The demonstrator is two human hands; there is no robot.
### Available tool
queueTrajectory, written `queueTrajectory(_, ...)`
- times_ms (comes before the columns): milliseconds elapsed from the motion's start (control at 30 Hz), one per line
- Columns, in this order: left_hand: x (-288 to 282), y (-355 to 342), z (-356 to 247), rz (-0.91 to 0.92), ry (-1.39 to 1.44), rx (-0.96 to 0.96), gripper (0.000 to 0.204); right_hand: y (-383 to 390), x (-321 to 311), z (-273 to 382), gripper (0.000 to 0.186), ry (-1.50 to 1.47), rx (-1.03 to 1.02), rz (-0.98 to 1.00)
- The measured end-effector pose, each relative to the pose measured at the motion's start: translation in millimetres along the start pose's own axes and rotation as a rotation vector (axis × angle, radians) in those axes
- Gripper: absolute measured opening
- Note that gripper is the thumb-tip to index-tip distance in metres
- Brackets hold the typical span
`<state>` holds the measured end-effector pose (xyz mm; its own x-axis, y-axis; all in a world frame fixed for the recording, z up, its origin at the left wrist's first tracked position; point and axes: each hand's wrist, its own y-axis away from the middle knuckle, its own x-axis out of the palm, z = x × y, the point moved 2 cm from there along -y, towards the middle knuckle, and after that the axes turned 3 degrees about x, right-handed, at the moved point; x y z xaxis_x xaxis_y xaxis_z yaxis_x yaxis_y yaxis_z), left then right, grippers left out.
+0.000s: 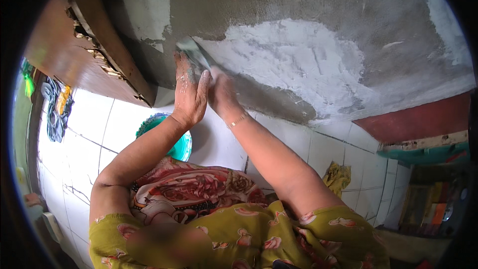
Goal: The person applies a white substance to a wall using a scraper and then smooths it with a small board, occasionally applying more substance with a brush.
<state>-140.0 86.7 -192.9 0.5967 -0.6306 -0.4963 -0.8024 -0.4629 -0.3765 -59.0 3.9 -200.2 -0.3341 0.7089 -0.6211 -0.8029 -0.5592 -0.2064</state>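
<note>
2-handed, I'd guess for pressure: right hand gripping the putty knife, left hand flat (fingers straight), upper-centre frame.

To the left of the fingers is a big, flat, brown wooden panel with a chipped edge. Farther left is a crumpled blue-grey cloth. Well to the right, a crumpled dark yellow cloth lies on shiny white square floor tiles. Even farther right is a flat dark red panel.
</note>
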Motion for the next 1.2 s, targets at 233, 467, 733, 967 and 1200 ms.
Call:
queueTrajectory(233, -2.0, 15.5, -7.0, 0.135, -0.132, 0.029, 0.073, 47.3, -19.6, -58.1, 0.028, 0.025, 0.142, -0.019)
queueTrajectory(467, 4.3, 5.9, -16.1, 0.093, -0.175, 0.231, 0.071, 27.1, -24.0, -40.2, 0.014, 0.029, 0.029, -0.083)
queueTrajectory(733, 7.2, 4.4, -24.1, 0.093, -0.198, 0.263, 0.071, 21.7, -38.0, -20.0, 0.022, 0.043, 0.017, -0.121)
queueTrajectory(967, 4.6, 5.1, -26.4, 0.108, -0.164, 0.273, 0.076, 44.9, -55.5, -56.6, 0.024, 0.045, 0.058, -0.152)
queueTrajectory(1200, 8.6, 5.2, -30.5, 0.142, -0.17, 0.25, 0.075, 0.6, -51.7, 4.1, 0.035, -0.026, -0.026, -0.148)
